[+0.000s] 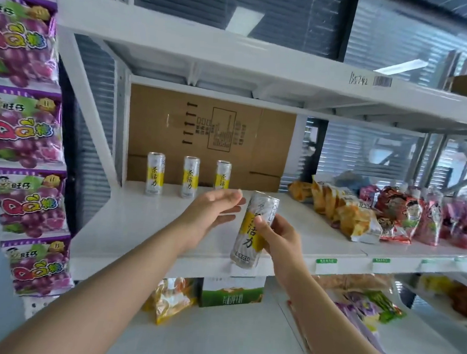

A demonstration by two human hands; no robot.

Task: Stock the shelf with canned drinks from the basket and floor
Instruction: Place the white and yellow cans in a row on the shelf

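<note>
Head view: three cans [190, 177] stand on the shelf [141, 214] beyond the fingertips [236, 196]; right hand [276, 236] grips a fourth can [245, 249], left hand [213, 208] open-fingered beside it; basket unseen

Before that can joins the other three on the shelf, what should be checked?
1. Grip: the right hand wraps the held can: ok.
2. Held can upright: it leans, so not ok.
3. Room beside the three standing cans: bare shelf to their right: ok.
4. Left hand out of the way: open, close to the held can's top: cannot tell.
5. Snack bags apart from that room: ok.
</note>
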